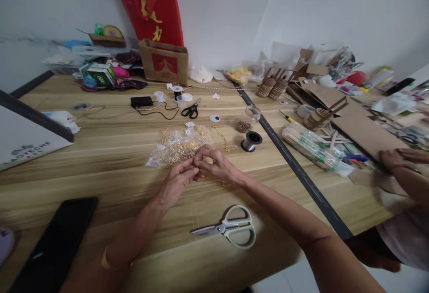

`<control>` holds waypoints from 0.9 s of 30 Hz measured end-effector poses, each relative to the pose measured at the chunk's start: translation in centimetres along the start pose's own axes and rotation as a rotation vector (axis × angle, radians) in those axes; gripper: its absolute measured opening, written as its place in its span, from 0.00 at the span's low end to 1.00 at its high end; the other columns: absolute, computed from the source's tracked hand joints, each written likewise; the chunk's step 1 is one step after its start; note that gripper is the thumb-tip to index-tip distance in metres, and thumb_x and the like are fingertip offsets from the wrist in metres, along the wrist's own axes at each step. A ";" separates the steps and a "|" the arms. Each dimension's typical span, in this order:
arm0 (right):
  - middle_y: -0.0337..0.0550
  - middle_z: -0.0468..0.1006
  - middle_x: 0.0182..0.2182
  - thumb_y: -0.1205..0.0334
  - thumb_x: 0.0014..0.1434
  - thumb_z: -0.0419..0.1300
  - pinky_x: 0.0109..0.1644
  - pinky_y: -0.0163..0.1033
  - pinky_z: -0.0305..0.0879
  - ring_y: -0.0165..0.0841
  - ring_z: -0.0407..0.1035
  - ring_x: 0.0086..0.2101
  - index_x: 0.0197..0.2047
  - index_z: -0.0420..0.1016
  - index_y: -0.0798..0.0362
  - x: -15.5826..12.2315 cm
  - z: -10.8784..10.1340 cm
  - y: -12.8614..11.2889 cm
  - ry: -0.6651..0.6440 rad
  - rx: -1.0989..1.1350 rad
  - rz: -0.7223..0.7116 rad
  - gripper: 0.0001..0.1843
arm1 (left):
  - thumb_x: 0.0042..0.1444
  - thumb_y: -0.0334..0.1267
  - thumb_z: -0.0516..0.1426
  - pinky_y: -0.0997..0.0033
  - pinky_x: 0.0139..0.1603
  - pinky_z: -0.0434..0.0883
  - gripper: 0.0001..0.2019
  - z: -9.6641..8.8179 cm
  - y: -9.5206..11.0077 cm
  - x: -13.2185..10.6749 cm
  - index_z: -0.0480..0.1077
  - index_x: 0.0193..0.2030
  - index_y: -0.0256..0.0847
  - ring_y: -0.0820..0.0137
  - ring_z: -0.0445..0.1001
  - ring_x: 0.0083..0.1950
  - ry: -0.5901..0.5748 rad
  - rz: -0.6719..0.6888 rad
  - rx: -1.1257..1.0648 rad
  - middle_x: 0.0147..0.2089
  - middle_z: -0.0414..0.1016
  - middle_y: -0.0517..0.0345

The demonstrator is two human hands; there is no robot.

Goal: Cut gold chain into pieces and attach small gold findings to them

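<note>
My left hand [181,177] and my right hand [212,164] meet over the wooden table, fingertips pinched together. Whatever lies between them is too small or hidden to make out. Just beyond the fingers sits a heap of gold and silver beads and findings [182,145] in clear plastic bags. A short gold chain [221,137] lies to the right of this heap. More gold chain [228,183] shows partly under my right wrist. Nearer to me lie scissors with pale handles [239,226], blades pointing left.
A spool of wire [251,141] and a jar of beads [246,123] stand right of my hands. Black scissors [191,109] lie farther back. A black phone [56,239] is at left. At right, a co-worker's hands [398,159] rest by cardboard and bundled sticks [311,145].
</note>
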State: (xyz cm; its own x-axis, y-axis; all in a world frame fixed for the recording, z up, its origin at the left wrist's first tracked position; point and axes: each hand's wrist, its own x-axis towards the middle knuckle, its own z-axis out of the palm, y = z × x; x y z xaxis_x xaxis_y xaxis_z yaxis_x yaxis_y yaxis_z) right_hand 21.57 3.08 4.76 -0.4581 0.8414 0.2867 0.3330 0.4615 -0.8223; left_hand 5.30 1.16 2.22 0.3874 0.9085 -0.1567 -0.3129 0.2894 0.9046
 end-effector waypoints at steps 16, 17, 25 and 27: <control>0.42 0.74 0.36 0.62 0.61 0.54 0.43 0.34 0.63 0.30 0.68 0.38 0.40 0.71 0.56 -2.1 -1.1 0.0 -0.084 -0.059 0.120 0.07 | 0.45 0.41 0.64 0.76 0.30 0.67 0.09 -1.1 -1.7 0.0 0.73 0.29 0.37 0.75 0.69 0.27 0.043 -0.009 0.018 0.24 0.72 0.61; 0.42 0.74 0.37 0.64 0.61 0.55 0.43 0.34 0.63 0.30 0.68 0.38 0.41 0.70 0.56 -2.7 -1.6 -0.1 -0.076 -0.125 0.116 0.07 | 0.45 0.41 0.64 0.76 0.30 0.67 0.10 -1.2 -1.7 0.0 0.72 0.29 0.37 0.75 0.69 0.27 0.059 -0.002 0.031 0.24 0.72 0.61; 0.44 0.70 0.37 0.66 0.61 0.54 0.37 0.33 0.60 0.30 0.68 0.34 0.38 0.70 0.54 -8.6 -4.6 -0.4 -0.299 -0.637 0.266 0.04 | 0.46 0.42 0.63 0.75 0.31 0.67 0.10 -1.7 -1.8 0.0 0.71 0.28 0.37 0.74 0.69 0.27 0.106 0.023 0.121 0.24 0.72 0.60; 0.45 0.70 0.37 0.68 0.63 0.52 0.36 0.34 0.59 0.31 0.68 0.35 0.39 0.70 0.54 -9.3 -4.1 -0.1 -0.365 -0.753 0.314 0.06 | 0.47 0.42 0.62 0.75 0.31 0.67 0.10 -1.8 -1.7 0.0 0.71 0.29 0.37 0.74 0.69 0.28 0.113 0.039 0.129 0.25 0.72 0.60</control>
State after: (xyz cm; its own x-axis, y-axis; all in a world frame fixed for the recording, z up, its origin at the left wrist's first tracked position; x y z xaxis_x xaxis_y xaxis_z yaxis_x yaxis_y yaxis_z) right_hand 29.18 -3.65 4.20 -0.4460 0.8773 -0.1773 0.8811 0.3955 -0.2593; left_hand 4.29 1.16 -0.01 0.2747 0.9485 -0.1578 -0.2093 0.2192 0.9530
